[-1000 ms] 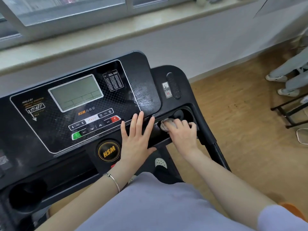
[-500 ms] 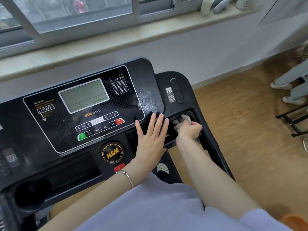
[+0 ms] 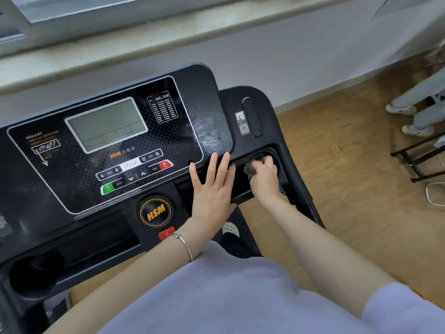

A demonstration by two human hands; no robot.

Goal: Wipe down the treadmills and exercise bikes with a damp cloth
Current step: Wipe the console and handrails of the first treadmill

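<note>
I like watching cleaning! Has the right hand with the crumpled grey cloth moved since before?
Yes. The right hand has pushed the crumpled grey cloth forward, deeper into the black treadmill's round cup holder, nearer the small QR sticker.

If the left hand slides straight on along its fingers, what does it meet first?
Most likely the raised console panel: the left hand lies flat, fingertips right at the panel's lower right edge. Depth is unclear, so it might ride up onto the glossy face rather than butt the edge.
</note>
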